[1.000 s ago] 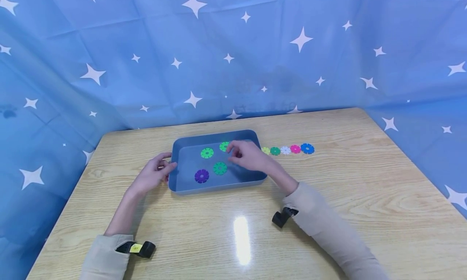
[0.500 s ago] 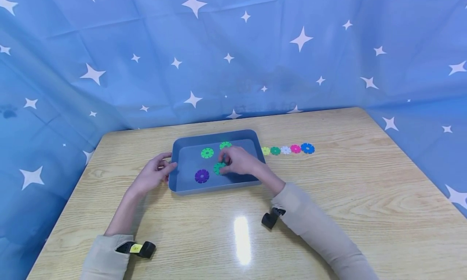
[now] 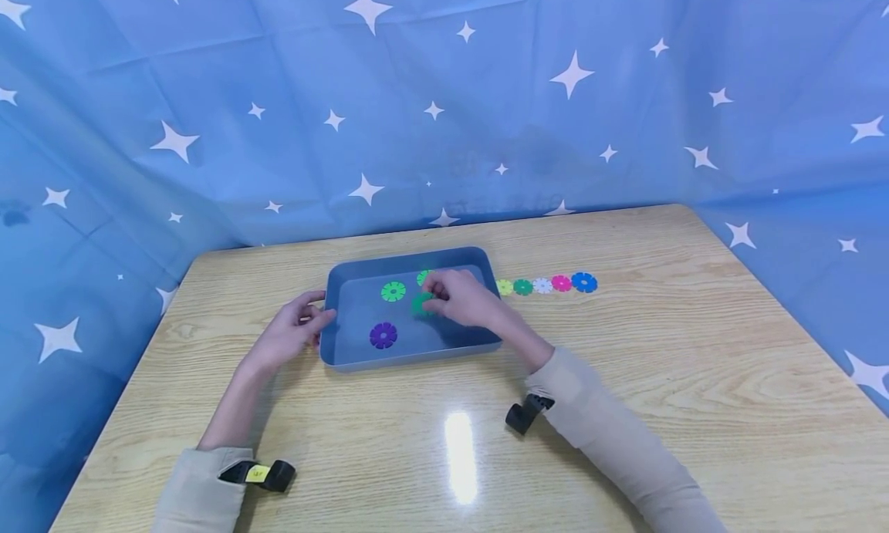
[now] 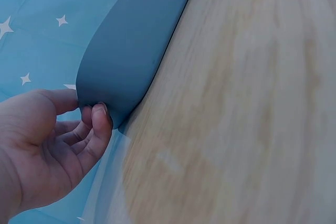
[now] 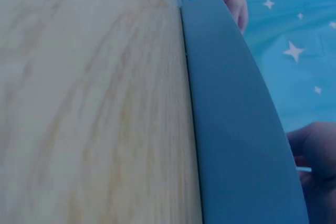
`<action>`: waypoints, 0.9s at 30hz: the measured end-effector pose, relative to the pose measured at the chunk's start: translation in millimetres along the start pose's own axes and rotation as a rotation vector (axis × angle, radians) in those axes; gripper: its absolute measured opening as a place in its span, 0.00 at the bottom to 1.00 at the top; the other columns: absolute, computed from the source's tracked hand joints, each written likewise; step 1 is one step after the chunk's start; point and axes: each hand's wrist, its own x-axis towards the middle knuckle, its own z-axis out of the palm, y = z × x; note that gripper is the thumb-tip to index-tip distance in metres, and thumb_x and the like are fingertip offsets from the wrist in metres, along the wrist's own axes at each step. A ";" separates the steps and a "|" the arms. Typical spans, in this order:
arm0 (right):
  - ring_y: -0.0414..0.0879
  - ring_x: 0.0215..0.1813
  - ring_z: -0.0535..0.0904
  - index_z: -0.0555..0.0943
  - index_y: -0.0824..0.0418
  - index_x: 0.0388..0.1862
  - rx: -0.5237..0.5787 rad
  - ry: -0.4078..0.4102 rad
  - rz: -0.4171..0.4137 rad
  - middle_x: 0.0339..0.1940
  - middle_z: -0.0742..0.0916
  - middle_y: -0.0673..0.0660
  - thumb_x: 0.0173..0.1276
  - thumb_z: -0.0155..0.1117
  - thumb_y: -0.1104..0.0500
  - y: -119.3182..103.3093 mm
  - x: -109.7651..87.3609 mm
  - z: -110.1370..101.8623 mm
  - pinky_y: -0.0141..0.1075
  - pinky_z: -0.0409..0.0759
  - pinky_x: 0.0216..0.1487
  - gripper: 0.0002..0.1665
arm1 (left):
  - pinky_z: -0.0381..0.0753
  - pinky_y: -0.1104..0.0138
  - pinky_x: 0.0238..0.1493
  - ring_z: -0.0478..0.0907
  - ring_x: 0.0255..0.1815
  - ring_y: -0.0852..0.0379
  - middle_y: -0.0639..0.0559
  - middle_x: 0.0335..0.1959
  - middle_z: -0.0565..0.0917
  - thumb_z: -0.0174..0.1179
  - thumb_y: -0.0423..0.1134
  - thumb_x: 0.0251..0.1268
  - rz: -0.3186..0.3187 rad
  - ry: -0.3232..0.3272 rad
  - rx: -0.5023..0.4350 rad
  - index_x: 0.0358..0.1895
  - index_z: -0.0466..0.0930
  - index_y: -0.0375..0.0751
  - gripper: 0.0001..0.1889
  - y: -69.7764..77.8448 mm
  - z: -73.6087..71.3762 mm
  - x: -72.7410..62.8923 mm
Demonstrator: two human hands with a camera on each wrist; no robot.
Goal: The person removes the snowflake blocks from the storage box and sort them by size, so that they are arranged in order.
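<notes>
Head view, from the left: the person's left hand [image 3: 292, 328] grips the end wall of a shallow blue-grey tray [image 3: 410, 356], thumb over the rim and the other fingers outside, as the left wrist camera also shows. If that grip pushed rightward, the tray could slide on the smooth wooden tabletop [image 3: 375, 440]; if it lifted, the loose pieces inside could shift.

Next, a purple slotted disc [image 3: 383, 335] lies flat on the tray floor toward the near side, with a bright green slotted disc [image 3: 393, 291] farther back. Being thin and flat, both probably offer little edge to fingertips.

Between the right hand's thumb and fingers is a deeper green slotted disc [image 3: 420, 305], seemingly pinched in a narrow hold over the tray. Off-centre pressure could make it slip or spin back down. A second bright green slotted disc [image 3: 424, 278], partly hidden behind the right hand [image 3: 461, 298], could be knocked by the fingers. The right wrist camera cannot confirm the pinch, since the tray wall hides the fingertips.

Rightmost, a row of yellow [image 3: 504, 287], dark green [image 3: 523, 287], white [image 3: 542, 285], pink [image 3: 561, 284] and blue [image 3: 584, 282] discs starts just beside the tray; a rightward nudge or low-dragging wrist could disturb its line.
</notes>
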 end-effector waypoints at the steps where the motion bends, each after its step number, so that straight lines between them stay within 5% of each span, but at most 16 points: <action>1: 0.44 0.31 0.80 0.82 0.62 0.43 0.002 0.009 -0.003 0.30 0.85 0.55 0.73 0.66 0.63 0.7 -1.5 -2.3 0.34 0.77 0.35 0.04 | 0.79 0.64 0.30 0.75 0.26 0.53 0.40 0.36 0.78 0.56 0.40 0.78 0.001 0.000 -0.002 0.76 0.56 0.27 0.32 0.0 0.1 0.2; 14: 0.59 0.35 0.84 0.82 0.66 0.46 0.082 0.215 -0.007 0.33 0.86 0.64 0.76 0.62 0.63 22.2 -25.5 -40.2 0.39 0.80 0.35 0.06 | 0.79 0.64 0.30 0.76 0.26 0.54 0.40 0.36 0.78 0.56 0.41 0.78 0.003 0.001 0.011 0.74 0.58 0.28 0.30 -3.1 -0.1 0.5; 20: 0.56 0.34 0.83 0.82 0.64 0.49 0.035 0.295 0.018 0.33 0.86 0.62 0.76 0.62 0.62 38.0 -41.6 -64.9 0.38 0.78 0.31 0.08 | 0.79 0.64 0.30 0.76 0.26 0.54 0.41 0.35 0.78 0.56 0.40 0.79 0.002 0.002 0.014 0.74 0.59 0.29 0.30 -2.7 -0.1 0.2; 27: 0.60 0.37 0.85 0.79 0.64 0.56 0.021 0.332 0.117 0.37 0.86 0.66 0.75 0.63 0.61 61.8 -64.0 -91.4 0.38 0.80 0.32 0.14 | 0.79 0.64 0.30 0.76 0.26 0.54 0.40 0.36 0.77 0.56 0.41 0.78 -0.010 0.003 0.015 0.75 0.58 0.30 0.30 -2.3 0.0 0.2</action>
